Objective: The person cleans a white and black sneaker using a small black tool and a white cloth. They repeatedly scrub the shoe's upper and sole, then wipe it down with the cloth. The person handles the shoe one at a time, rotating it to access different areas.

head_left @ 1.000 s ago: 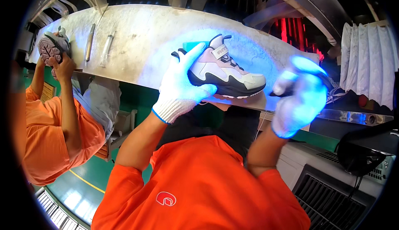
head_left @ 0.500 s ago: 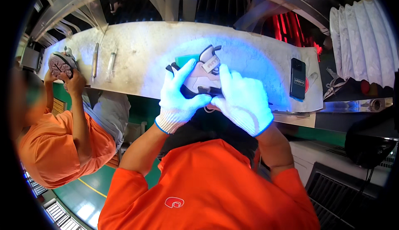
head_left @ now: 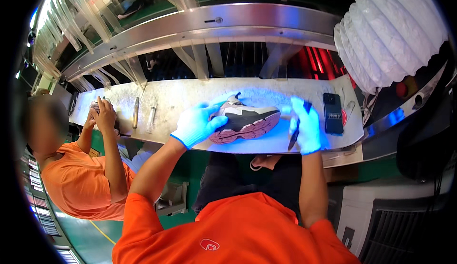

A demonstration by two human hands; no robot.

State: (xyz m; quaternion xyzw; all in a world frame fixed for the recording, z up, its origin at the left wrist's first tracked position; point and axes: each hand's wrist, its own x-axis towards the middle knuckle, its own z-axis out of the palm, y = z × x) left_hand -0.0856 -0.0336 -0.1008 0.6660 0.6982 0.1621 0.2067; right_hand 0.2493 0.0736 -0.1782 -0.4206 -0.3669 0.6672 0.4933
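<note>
Co-worker's hands (head_left: 105,117), bare, grip a shoe (head_left: 95,106) at the left end of the pale worktable (head_left: 176,97). Next lie a gold-handled tool (head_left: 136,114) and a slim, clear, syringe-like tube (head_left: 151,117). The person's left hand (head_left: 196,126), in a white knit glove, clasps a sneaker (head_left: 250,123) about its heel, thumb parted from the fingers; their hold behind is hidden. That sneaker rests mid-table, tilted so its pinkish sole faces the person, toe rightward. It should be light, its upper yielding, its thick sole firmer; nothing about it looks fragile, and the heel seems the surest hold. Just beside the toe, contact unclear, the gloved right hand (head_left: 307,126) curls around a dark slim tool (head_left: 293,138), too blurred to name. Farther right lies a black smartphone (head_left: 333,114), below a pleated white duct (head_left: 381,35).
</note>
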